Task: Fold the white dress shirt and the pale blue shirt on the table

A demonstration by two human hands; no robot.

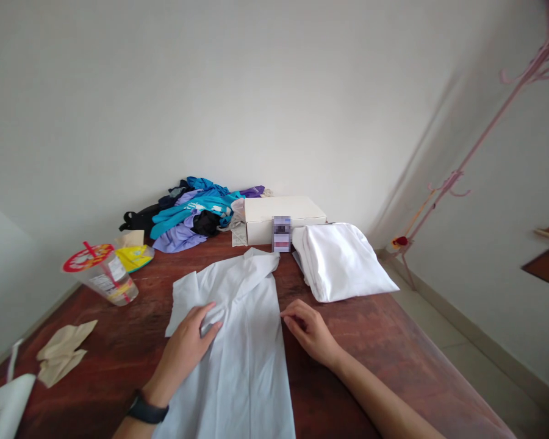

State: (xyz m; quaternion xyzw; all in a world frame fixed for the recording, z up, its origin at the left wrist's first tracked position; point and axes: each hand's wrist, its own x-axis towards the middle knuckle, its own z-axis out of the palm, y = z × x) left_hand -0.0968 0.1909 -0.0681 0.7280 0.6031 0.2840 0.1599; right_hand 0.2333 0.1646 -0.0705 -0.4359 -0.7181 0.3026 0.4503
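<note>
A pale white shirt (244,341) lies folded lengthwise on the dark wooden table (375,347), collar end toward the wall. My left hand (190,338) rests flat on its left side, fingers stretched out over the cloth, a black watch on the wrist. At the shirt's right edge, my right hand (308,332) has its fingers curled and pinched together on the cloth.
A stack of folded white garments (341,259) sits at the right, next to a white box (281,213). Coloured clothes (192,213) are heaped at the back. A plastic cup (103,274), a yellow packet (135,256) and crumpled paper (61,353) lie at left. A pink coat stand (462,164) rises at right.
</note>
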